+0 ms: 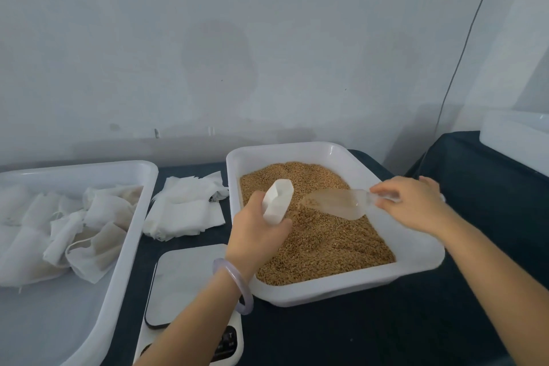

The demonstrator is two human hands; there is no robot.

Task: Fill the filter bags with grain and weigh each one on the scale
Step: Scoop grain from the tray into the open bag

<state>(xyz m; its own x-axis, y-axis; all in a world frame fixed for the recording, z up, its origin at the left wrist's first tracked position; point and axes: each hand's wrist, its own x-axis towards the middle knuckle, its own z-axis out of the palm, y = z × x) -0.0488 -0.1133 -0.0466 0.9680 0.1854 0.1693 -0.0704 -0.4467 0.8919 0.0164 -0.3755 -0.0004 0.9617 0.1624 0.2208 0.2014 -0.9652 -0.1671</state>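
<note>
A white tray [416, 261] at centre right holds a bed of brown grain [320, 241]. My left hand [255, 235] grips a white filter bag [277, 200] upright over the grain, its mouth held open at the top. My right hand [416, 202] holds a clear plastic scoop [335, 203] by its handle. The scoop's tip points left and touches the grain just beside the bag. A white scale [184, 282] sits in front of the left hand, under my forearm, its platform bare.
A second white tray [130, 217] on the left holds several filled bags [80, 232]. A pile of flat empty bags [187, 208] lies between the two trays on the dark cloth. A white box [517, 140] stands at the far right. A wall is close behind.
</note>
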